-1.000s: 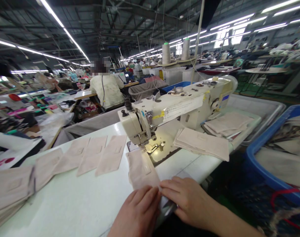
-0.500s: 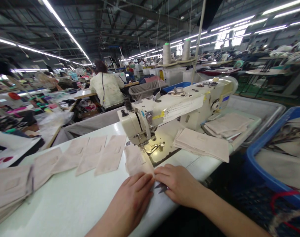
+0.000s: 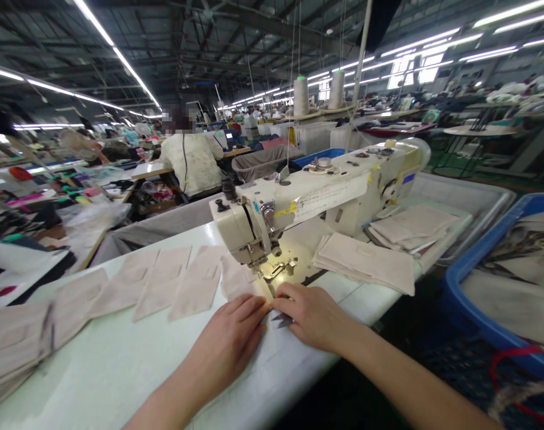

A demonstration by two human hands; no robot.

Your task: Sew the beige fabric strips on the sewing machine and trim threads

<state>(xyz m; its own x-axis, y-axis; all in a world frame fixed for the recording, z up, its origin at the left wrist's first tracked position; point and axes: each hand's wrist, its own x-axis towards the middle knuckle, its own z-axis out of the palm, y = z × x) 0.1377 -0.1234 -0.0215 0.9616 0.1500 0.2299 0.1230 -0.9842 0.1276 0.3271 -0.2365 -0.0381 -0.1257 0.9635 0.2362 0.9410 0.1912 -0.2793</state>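
Observation:
A beige fabric piece (image 3: 238, 279) lies just left of the needle area of the sewing machine (image 3: 307, 194). My left hand (image 3: 238, 325) rests on its near edge, fingers together and pressed down. My right hand (image 3: 310, 313) pinches the near corner of the same piece, its fingertips close to those of my left hand. Small dark scissors (image 3: 281, 321) stick out from under my right hand, blades pointing left. Several beige pieces (image 3: 197, 280) with small patches lie in a row on the left of the white table (image 3: 97, 370).
At the far left is a fabric stack (image 3: 14, 340). More pieces (image 3: 365, 260) lie right of the needle, with another pile (image 3: 412, 226) behind. A blue basket (image 3: 455, 286) stands at the right. Thread cones (image 3: 301, 95) rise behind the machine; a person (image 3: 193, 161) sits beyond.
Both hands have moved slightly forward and left, closer to the needle area, and the fabric piece has shifted with them. The scissors moved along with my right hand.

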